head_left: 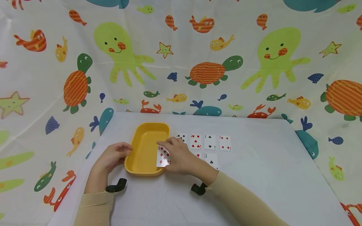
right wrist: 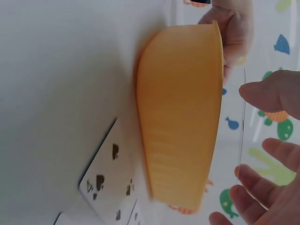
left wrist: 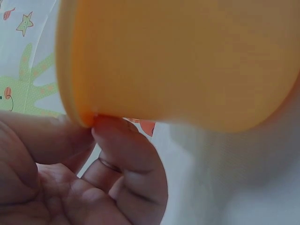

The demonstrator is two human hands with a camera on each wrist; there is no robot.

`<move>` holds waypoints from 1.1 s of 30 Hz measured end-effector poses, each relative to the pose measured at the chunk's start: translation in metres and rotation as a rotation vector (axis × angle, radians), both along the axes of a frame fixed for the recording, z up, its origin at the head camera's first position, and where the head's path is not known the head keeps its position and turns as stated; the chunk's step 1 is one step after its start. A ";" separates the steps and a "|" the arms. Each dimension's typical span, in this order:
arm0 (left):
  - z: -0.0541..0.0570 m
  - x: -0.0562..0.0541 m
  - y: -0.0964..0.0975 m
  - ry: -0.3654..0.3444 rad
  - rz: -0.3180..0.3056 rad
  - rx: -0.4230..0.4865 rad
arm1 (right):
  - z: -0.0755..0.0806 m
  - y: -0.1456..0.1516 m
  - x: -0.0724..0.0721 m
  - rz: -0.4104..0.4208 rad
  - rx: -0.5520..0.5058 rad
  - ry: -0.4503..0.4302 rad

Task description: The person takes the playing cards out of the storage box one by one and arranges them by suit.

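A yellow plastic tray (head_left: 142, 149) stands on the white table, its side wall (left wrist: 178, 61) filling much of the left wrist view. At its left rim is my left hand (head_left: 113, 155), thumb and finger pinching the edge. My right hand (head_left: 181, 158) holds a playing card (head_left: 162, 160) with red diamonds by its edges, face up, over the tray's right side. In the right wrist view this card appears edge-on as a thin line between thumb (right wrist: 269, 91) and fingertips, higher than the tray rim.
Right of the tray, face-up cards lie in two rows: spades (head_left: 181, 136), hearts (head_left: 195, 142), clubs (head_left: 210, 142) and diamonds (head_left: 225, 143) behind, an ace of clubs (head_left: 211, 160) and a partly hidden hearts card in front. A sea-animal curtain (head_left: 181, 56) hangs behind the table.
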State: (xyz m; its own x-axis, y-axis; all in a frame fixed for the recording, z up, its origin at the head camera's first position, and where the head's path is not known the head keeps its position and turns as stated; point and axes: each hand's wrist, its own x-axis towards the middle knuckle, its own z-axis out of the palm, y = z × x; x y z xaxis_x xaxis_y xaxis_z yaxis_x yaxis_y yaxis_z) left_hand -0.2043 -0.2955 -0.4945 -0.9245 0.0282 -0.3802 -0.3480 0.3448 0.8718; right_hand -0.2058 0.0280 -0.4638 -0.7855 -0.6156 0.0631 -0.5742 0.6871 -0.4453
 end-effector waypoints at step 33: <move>0.003 0.001 0.002 -0.004 0.009 -0.013 | -0.023 0.085 -0.003 -0.097 -0.056 -0.044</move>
State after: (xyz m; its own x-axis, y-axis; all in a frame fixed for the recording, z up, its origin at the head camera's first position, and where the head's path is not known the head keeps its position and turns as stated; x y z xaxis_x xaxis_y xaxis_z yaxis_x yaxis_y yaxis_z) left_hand -0.2031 -0.2937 -0.4919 -0.9232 0.0147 -0.3841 -0.3547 0.3526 0.8660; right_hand -0.2085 0.1130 -0.4869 -0.8440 -0.5331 0.0588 -0.4851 0.7120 -0.5077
